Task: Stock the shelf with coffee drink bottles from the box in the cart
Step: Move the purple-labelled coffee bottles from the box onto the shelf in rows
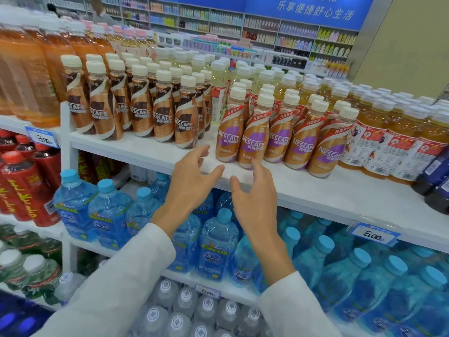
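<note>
Your left hand (192,180) and your right hand (257,198) are both raised side by side in front of the white shelf (315,190), empty, with fingers loosely spread and slightly curved, gripping nothing. The coffee drink bottles stand upright on that shelf in two groups. The brown-label coffee bottles (160,115) are to the left, in several rows running back from the front edge. The purple-label coffee bottles (279,139) are to the right, lined up along a slanted front row with more behind. Your left hand's fingers reach over the shelf edge at the bare gap between the two groups. Your right hand's fingertips come up just in front of the base of the nearest purple-label bottles, though you cannot tell from this view whether they touch. To the right of the coffee, just beside it, stand amber tea bottles (393,142) with white labels. On the shelf below your hands sit blue water bottles (216,242), and lower still clear bottles with pale caps (187,302). A price tag reading 6.00 (373,235) hangs on the shelf edge to your right, and red-capped bottles (21,181) fill the bay at your far left.
</note>
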Motion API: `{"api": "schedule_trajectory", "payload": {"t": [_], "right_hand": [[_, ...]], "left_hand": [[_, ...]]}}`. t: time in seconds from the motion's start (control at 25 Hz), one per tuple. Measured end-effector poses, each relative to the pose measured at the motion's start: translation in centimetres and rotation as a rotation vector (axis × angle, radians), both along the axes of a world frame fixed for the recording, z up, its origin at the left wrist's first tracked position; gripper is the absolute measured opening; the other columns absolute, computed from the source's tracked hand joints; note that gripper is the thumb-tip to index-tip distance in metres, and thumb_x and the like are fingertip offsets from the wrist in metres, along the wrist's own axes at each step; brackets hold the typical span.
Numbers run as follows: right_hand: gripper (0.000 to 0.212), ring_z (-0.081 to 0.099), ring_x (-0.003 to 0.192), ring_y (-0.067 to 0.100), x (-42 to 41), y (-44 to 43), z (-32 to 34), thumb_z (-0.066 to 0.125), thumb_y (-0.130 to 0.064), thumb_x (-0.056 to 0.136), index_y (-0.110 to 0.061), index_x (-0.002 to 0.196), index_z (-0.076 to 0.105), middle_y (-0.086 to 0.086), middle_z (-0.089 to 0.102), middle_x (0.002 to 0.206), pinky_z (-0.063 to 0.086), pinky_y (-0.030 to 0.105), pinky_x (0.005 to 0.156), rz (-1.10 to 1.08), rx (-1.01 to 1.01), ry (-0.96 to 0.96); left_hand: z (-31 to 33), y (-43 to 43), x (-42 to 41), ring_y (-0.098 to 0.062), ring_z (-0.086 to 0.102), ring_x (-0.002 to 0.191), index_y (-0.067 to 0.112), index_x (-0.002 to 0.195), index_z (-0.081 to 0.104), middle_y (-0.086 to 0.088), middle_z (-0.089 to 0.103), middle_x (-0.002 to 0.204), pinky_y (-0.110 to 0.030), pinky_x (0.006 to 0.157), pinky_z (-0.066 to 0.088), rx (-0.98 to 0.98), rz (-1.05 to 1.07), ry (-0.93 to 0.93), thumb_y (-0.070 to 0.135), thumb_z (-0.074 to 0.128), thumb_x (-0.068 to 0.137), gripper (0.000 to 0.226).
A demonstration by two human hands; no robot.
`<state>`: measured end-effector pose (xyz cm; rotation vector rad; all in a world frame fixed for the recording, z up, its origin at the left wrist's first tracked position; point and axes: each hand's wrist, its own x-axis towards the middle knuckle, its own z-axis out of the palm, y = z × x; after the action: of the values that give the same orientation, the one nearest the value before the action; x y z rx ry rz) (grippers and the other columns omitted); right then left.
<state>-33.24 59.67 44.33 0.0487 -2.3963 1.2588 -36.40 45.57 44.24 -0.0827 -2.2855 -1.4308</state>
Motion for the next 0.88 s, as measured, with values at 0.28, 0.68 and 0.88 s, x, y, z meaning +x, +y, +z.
{"api": "schedule_trajectory", "payload": {"t": [0.28,0.68,0.88], "right_hand": [[0.053,0.035,0.144,0.001,5.8,-4.2,-3.6,0.053,-0.042,0.102,-0.028,0.152,0.043,-0.016,0.042,0.155,0.029,0.028,0.12,0.291,-0.105,-0.057],[0.038,0.051,0.122,0.001,13.6,-17.3,-15.9,0.054,-0.035,0.102,-0.022,0.138,0.058,-0.013,0.056,0.138,0.032,0.013,0.099,0.747,-0.081,-0.436],[0.039,0.049,0.122,0.005,17.8,-23.8,-20.9,0.056,-0.035,0.102,-0.025,0.139,0.057,-0.012,0.055,0.13,0.036,0.022,0.102,0.848,0.021,-0.692]], "left_hand": [[-4.9,-5.8,9.4,-0.002,0.054,0.126,0.028,0.139,0.058,0.015,0.061,0.136,-0.033,0.109,0.045,0.028,0.261,-0.069,0.047,0.064,0.095,0.049],[-15.6,-16.6,27.7,-0.007,0.062,0.119,0.029,0.134,0.063,0.014,0.067,0.128,-0.036,0.104,0.048,0.162,0.734,-0.346,0.058,0.054,0.096,0.049],[-20.5,-21.7,37.1,-0.001,0.065,0.11,0.025,0.124,0.068,0.014,0.071,0.119,-0.021,0.096,0.047,0.324,0.966,-0.417,0.038,0.062,0.097,0.03]]}}
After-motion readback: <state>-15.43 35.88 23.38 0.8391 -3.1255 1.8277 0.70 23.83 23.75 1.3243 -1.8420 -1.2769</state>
